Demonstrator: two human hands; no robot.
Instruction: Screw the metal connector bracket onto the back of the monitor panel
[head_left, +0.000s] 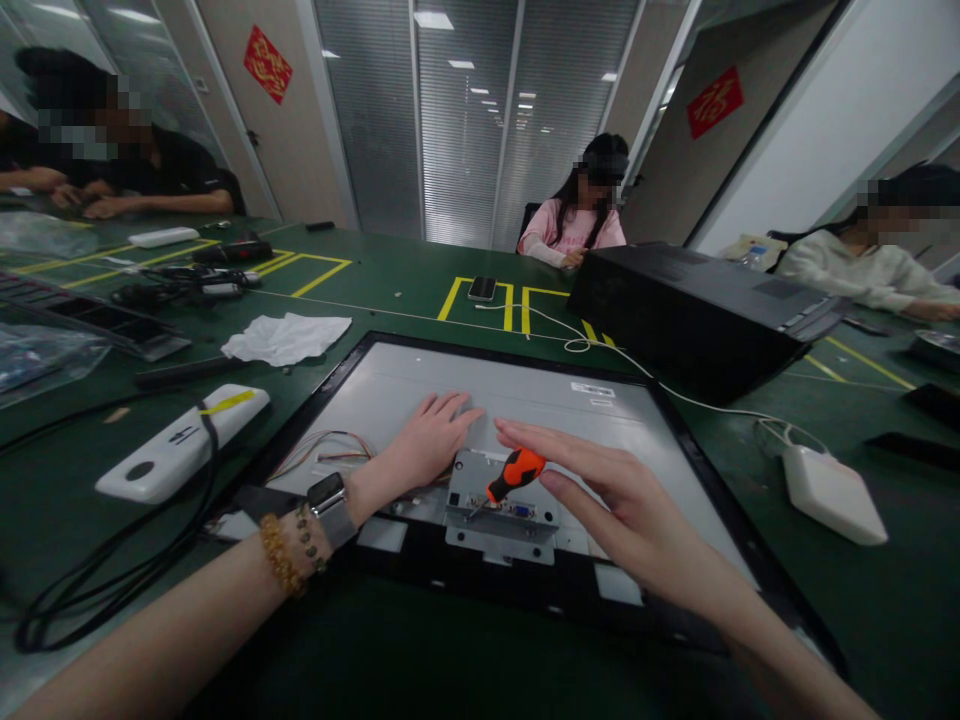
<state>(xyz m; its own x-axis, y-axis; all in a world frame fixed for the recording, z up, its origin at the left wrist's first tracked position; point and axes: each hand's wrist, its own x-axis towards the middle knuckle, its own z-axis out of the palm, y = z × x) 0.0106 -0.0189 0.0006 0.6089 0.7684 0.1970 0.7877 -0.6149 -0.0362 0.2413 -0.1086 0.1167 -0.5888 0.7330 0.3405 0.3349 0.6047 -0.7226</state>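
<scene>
A flat monitor panel (525, 390) lies face down on the green table, its grey metal back up inside a black frame. My left hand (431, 435) rests flat on that back, fingers spread, holding nothing. My right hand (615, 495) has its fingers stretched out and pinches the orange-and-black handle of a small screwdriver (514, 473) between thumb and index finger. The screwdriver's tip sits on a metal bracket (502, 515) with a port near the panel's front edge. Coloured wires (330, 450) run under my left wrist.
A white device (180, 445) and looped black cable (97, 580) lie at the left, with a white cloth (285, 338) behind them. A black box (690, 310) and a white adapter (832, 493) sit at the right. A phone (481, 288) lies farther back. Three people sit around the table.
</scene>
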